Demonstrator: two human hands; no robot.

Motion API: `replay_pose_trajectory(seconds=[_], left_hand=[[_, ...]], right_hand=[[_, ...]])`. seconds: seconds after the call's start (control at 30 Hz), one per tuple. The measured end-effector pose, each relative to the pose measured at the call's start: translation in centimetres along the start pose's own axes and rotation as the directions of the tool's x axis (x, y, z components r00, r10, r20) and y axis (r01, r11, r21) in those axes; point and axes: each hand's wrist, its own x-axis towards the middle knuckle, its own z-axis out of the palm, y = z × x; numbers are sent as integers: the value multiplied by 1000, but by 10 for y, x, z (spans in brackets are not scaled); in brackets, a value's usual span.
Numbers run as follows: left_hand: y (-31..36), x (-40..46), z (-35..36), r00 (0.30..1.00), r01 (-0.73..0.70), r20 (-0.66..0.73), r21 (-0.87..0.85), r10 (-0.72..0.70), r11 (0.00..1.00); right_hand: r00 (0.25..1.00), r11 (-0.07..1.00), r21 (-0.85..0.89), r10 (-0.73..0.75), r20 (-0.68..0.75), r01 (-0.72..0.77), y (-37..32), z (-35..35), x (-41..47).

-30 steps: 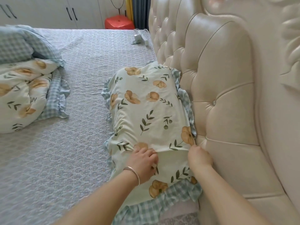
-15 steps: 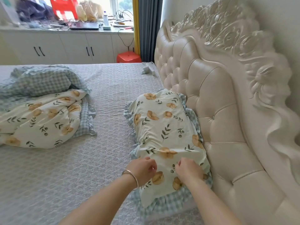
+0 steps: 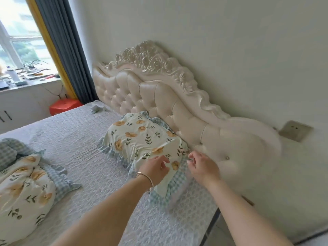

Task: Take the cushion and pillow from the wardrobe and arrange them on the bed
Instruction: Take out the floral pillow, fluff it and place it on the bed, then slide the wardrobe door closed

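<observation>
From the head view, a floral pillow (image 3: 142, 139) with a blue checked frill is seen lying on the bed (image 3: 79, 139), its far long edge set against the tufted cream headboard (image 3: 159, 103). The left hand (image 3: 156, 167), with a thin bangle (image 3: 147, 180) at the wrist, is held over the near end of the pillow; its fingers are loosely curled and spread, with nothing pinched between them, and whether the fingertips touch the cloth cannot be told. The right hand (image 3: 202, 166) is held just beside the pillow's near corner, close to the foot of the headboard, its grip likewise open (the fingers bent but apart, closing on nothing that can be made out). A second piece of bedding (image 3: 24, 192) in the same floral print and checked trim is seen well apart at the left edge of the bed, rumpled and partly folded over itself; whether it is the cushion cannot be told. The bed is covered with a pale grey quilted spread. At the far side of the bed a small crumpled white item (image 3: 96, 108) is seen near the headboard's end, too blurred to identify. Beyond the bed an orange stool (image 3: 64, 106) is seen beside a dark blue curtain (image 3: 67, 50), and a cluttered window surface (image 3: 26, 77) is lit from outside. A wall socket plate (image 3: 294, 130) is mounted to the right of the headboard.
</observation>
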Motion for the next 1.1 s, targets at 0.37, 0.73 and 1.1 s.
replay_pose_trajectory(seconds=[0.37,0.73,1.1], left_hand=[[47,-168,-3,969,-234,47,-120,241,965],[72,-361,-12,929,-348,47,-229,367,909],[36,-487,-29,833,-505,83,-295,548,812]], right_hand=[[968,969,-63,233,-91,-239,-28,-47,-205],[883,914,39,401,-244,-405,-107,-44,-401],[741,827,86,539,-400,-556,-209,-15,-542]])
